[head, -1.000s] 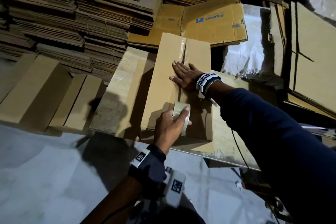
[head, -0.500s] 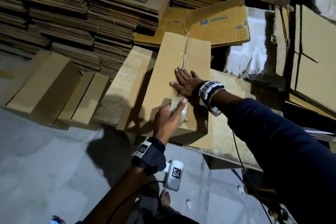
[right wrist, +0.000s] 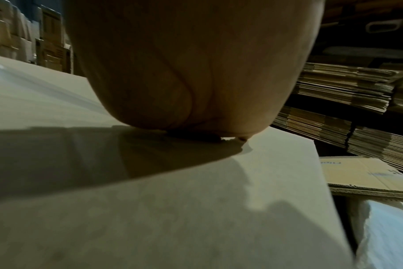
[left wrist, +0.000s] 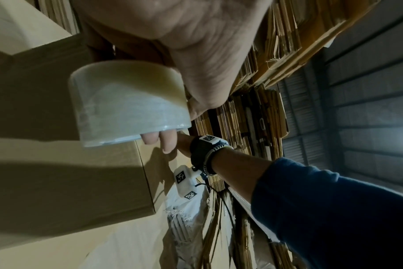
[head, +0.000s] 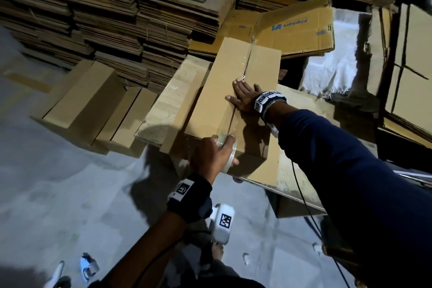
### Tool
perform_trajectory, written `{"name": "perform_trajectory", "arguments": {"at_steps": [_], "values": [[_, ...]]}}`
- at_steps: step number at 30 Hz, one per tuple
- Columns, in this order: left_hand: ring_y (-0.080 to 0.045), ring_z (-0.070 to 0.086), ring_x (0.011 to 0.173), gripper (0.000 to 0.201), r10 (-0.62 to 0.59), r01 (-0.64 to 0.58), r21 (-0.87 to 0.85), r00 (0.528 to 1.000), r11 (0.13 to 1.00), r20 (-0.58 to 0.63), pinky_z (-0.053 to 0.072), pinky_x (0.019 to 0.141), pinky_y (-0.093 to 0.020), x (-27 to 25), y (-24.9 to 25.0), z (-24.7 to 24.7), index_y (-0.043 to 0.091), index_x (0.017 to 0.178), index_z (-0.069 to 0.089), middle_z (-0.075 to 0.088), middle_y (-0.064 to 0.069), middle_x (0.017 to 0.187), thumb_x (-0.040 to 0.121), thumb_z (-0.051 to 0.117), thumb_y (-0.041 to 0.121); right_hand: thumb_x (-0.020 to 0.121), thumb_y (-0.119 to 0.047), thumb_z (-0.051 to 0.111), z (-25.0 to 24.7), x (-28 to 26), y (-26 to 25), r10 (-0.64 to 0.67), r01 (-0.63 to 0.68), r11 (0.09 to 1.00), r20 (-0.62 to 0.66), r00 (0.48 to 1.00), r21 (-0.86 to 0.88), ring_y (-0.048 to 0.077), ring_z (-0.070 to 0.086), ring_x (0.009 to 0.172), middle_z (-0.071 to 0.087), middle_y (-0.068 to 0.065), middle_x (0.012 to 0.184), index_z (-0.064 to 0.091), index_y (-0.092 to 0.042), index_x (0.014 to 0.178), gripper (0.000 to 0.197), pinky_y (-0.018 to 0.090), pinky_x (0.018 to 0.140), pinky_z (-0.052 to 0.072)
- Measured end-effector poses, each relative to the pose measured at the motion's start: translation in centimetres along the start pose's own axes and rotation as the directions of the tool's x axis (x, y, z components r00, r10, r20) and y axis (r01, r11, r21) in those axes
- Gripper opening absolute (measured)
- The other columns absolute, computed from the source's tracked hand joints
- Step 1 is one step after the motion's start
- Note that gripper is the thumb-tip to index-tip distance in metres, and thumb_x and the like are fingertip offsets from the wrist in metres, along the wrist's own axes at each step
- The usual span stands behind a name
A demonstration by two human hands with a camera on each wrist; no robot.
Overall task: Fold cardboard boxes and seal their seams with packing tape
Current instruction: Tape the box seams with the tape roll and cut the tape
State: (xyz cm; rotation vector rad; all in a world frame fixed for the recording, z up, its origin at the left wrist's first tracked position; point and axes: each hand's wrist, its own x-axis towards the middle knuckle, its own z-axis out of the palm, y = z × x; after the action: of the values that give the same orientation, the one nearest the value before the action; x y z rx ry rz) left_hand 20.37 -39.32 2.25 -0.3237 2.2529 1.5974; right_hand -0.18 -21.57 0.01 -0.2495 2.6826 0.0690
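Cardboard box (head: 224, 100) lying on worktable (head: 161, 110), flaps closed. Right hand (head: 243, 97) flat on centre seam, fingers straight, pressing. Left hand (head: 210, 156) at near end, fingers curled round clear tape roll (head: 228, 152). Flattened cardboard stacks (head: 117, 18) at far left.

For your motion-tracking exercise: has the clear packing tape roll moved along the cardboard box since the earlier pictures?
Yes. The clear packing tape roll, gripped by the left hand, has travelled toward the brown cardboard box's near edge.
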Motion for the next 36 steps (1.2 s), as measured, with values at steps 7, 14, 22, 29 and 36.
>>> {"name": "perform_trajectory", "arguments": {"at_steps": [7,14,22,29,36], "values": [[-0.031,0.077,0.066,0.046,-0.082,0.091,-0.108,0.993,0.99,0.085,0.063,0.077,-0.057,-0.4,-2.9,0.6,0.012,0.086,0.069,0.074,-0.012,0.064,0.093,0.068,0.058,0.1,-0.075,0.011,1.0,0.4,-0.2,0.022,-0.023,0.999,-0.036,0.999,-0.033,0.016,-0.004,0.16,-0.007,-0.002,0.174,-0.004,-0.021,0.166,0.086,0.055,0.126,0.004],[-0.028,0.074,0.078,0.044,-0.158,0.224,-0.308,0.961,0.925,0.226,0.059,0.064,-0.031,2.3,-6.0,0.0,0.01,0.094,0.079,0.079,-0.017,0.091,0.097,0.067,0.052,0.104,-0.067,0.009,1.8,-1.9,-1.7,0.055,-0.059,0.997,-0.092,0.994,-0.044,0.019,0.001,0.16,-0.003,0.004,0.174,-0.002,-0.013,0.166,0.082,0.05,0.127,0.009],[-0.036,0.075,0.097,0.076,-0.016,0.081,-0.318,0.979,0.945,0.202,0.059,0.087,-0.048,6.7,-6.0,1.3,0.014,0.096,0.079,0.08,-0.006,0.09,0.075,0.061,0.085,0.096,-0.072,-0.006,4.6,-6.1,-3.8,0.034,-0.036,0.999,-0.088,0.996,-0.023,0.023,-0.004,0.16,-0.008,0.009,0.173,-0.005,-0.01,0.165,0.092,0.052,0.127,0.007],[-0.027,0.075,0.093,0.053,0.049,0.061,-0.303,0.938,0.951,0.343,0.056,0.083,-0.037,8.0,-4.4,0.1,0.016,0.11,0.07,0.078,-0.002,0.094,0.096,0.06,0.066,0.098,-0.073,-0.001,4.8,-9.3,-4.3,-0.016,0.019,0.999,-0.063,0.998,0.051,0.018,-0.014,0.158,-0.017,0.002,0.172,-0.014,-0.022,0.164,0.084,0.05,0.128,-0.005],[-0.015,0.073,0.112,0.049,0.198,-0.049,-0.355,0.896,0.934,0.397,0.057,0.092,-0.029,6.3,-6.6,0.1,0.032,0.131,0.063,0.075,0.006,0.122,0.094,0.067,0.063,0.1,-0.078,0.014,5.7,-10.2,-4.0,-0.061,0.072,0.994,-0.138,0.989,0.078,0.012,-0.015,0.157,-0.014,-0.002,0.172,-0.012,-0.028,0.165,0.085,0.053,0.128,-0.005]]}}
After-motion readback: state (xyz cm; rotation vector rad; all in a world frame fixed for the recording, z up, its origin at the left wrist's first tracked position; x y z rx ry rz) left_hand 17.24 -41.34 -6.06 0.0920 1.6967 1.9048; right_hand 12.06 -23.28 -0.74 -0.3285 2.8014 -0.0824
